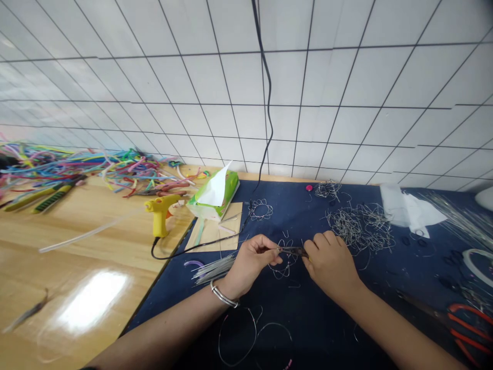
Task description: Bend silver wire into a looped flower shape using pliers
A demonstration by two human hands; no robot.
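My left hand (252, 259), with a silver bangle at the wrist, is pinched on a thin bent wire shape (284, 262) over the dark blue mat (327, 318). My right hand (330, 262) is closed around small dark pliers (295, 251), whose tip points left at the wire between my hands. The looped wire hangs just under the pliers' tip.
A heap of bent wire pieces (360, 226) lies right of my hands, a finished wire flower (261, 209) behind. A yellow glue gun (159, 213), tissue pack (213, 192), straight wire bundle (213, 268), coloured pipe cleaners (77, 167) and red-handled pliers (468, 329) surround the mat.
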